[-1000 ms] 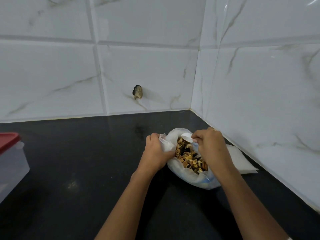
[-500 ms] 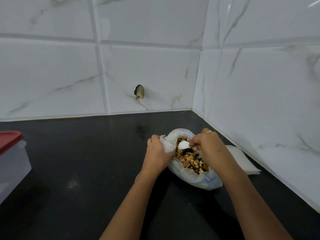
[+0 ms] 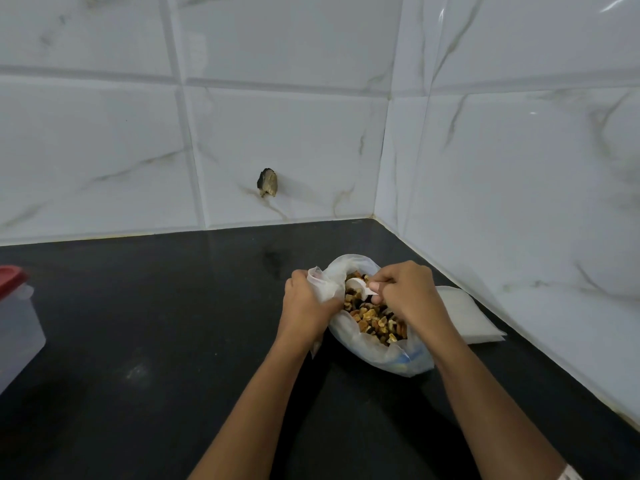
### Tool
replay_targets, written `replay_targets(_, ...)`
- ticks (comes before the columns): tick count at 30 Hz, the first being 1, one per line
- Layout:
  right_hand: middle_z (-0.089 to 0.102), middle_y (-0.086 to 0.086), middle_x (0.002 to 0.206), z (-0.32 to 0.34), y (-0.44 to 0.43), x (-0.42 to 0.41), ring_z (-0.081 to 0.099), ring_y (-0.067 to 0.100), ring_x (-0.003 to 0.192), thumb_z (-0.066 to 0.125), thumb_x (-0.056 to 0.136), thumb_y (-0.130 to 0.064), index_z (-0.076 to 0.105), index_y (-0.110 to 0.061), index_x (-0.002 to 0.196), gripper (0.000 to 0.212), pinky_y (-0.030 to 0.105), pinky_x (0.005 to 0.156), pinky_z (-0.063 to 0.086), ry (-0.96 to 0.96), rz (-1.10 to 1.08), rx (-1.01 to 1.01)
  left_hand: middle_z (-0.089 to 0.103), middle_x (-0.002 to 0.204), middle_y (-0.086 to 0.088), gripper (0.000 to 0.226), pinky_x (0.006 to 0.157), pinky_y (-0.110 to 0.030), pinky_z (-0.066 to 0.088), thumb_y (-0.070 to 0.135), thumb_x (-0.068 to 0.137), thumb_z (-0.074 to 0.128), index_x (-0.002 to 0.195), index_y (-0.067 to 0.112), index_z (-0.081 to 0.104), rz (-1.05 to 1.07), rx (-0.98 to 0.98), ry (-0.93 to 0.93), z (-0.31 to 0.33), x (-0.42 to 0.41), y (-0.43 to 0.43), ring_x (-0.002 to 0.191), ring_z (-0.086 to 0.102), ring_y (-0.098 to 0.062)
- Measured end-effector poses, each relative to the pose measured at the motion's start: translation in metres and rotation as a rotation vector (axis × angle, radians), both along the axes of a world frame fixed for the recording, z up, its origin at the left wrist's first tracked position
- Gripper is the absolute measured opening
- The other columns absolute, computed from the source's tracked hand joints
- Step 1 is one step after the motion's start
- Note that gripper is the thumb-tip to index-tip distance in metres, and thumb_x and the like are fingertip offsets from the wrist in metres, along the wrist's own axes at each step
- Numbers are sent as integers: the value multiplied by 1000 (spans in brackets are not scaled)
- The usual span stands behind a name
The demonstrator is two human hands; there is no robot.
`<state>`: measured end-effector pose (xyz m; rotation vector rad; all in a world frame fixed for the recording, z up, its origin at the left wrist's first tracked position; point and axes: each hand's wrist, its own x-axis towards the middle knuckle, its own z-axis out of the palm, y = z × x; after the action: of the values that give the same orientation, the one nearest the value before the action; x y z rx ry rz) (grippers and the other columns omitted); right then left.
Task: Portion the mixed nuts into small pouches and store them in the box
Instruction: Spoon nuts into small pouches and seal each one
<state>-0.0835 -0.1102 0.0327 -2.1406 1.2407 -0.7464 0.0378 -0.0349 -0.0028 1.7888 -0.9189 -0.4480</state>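
Risk first: the right hand [image 3: 405, 292] only pinched the white spoon [image 3: 360, 287] at the handle end, with the bowl at the surface of the mixed nuts [image 3: 377, 320]. With a pinch that shallow, the spoon could twist under load and dump nuts on the counter [image 3: 173, 323]. Second risk: the bag [image 3: 381, 355] was soft and slumped. If the left hand [image 3: 306, 303] slackened on the rim, the mouth would likely collapse, or nuts would roll out over the near lip.

Fingers: the right fingertips [image 3: 375, 285] were closed tight on the spoon handle and held nothing else. The left fingers were curled round a bunched fold of the bag rim, holding the mouth open. Only the back of that hand showed, so exact finger placement couldn't be told.

Outward: the nuts sat in the bag between both hands, near the corner of the tiled wall. A flat stack of white pouches [image 3: 464, 313] lay just right of the bag; contact couldn't be told. No pouch was open or in hand, so a scoop had nowhere to go yet. The box [image 3: 17, 323], with its red lid [image 3: 10, 277] on, sat well apart at far left.
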Motion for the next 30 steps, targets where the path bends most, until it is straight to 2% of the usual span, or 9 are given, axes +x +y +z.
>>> replay_targets(4,68,4,70,-1,-6,-5,64,12,72,60,88,-10,72,-7,96,15,34,89,52,-154,-74,178,44,125,-8,61,90,-39,49,16,76,70,128,11,38,-3,-5,24,-2,1,-1,110,50,-21)
replay_targets(8,70,9,86,0,1,0,62,14,75,54,91,-9,72,-8,97,20,20,70,46,25,-34,-48,46,123,-6,61,92,-40,49,16,74,72,126,13,40,6,-42,27,-3,-1,-2,109,51,-20)
replay_targets(12,68,9,101,3,9,8,62,20,83,48,92,-12,71,-14,104,25,25,73,47,232,-13,-221,49,122,-5,62,92,-42,50,22,74,74,126,14,40,13,-83,34,-4,-2,-3,109,52,-19)
replay_targets(15,70,10,91,3,3,3,65,20,83,52,89,-7,73,-9,96,22,23,71,49,65,-28,-63,49,121,-5,61,90,-41,51,21,74,73,125,14,40,7,-93,38,-6,-2,-4,108,53,-18)
replay_targets(18,63,5,66,8,-4,-4,56,12,62,53,89,-5,70,1,97,19,28,69,48,-81,-54,227,49,120,-5,59,88,-39,51,18,75,73,125,14,41,-6,-90,39,-7,-1,-4,106,53,-18)
replay_targets(21,61,2,64,12,-8,-4,46,7,52,53,92,-9,67,2,103,21,23,68,43,-28,-81,374,50,120,-6,59,88,-41,52,18,75,73,125,13,41,-19,-81,44,-7,0,-4,105,54,-19)
replay_targets(24,65,4,70,11,-8,-2,51,11,62,52,92,-10,67,2,105,23,25,79,47,2,-73,350,51,119,-6,60,90,-42,51,19,75,73,125,12,42,-26,-74,30,-7,1,-4,107,54,-20)
replay_targets(27,62,3,68,12,-10,-5,46,10,56,50,93,-8,67,1,104,22,19,58,41,-6,-28,403,51,121,-6,61,91,-41,50,20,76,74,127,13,41,-45,-78,42,-6,0,-4,108,54,-19)
replay_targets(30,60,3,68,15,-14,-11,36,9,54,50,94,-9,66,-3,107,21,20,53,28,-46,-48,499,51,122,-4,63,93,-41,50,22,75,75,127,13,41,-66,-74,56,-5,2,-4,109,54,-19)
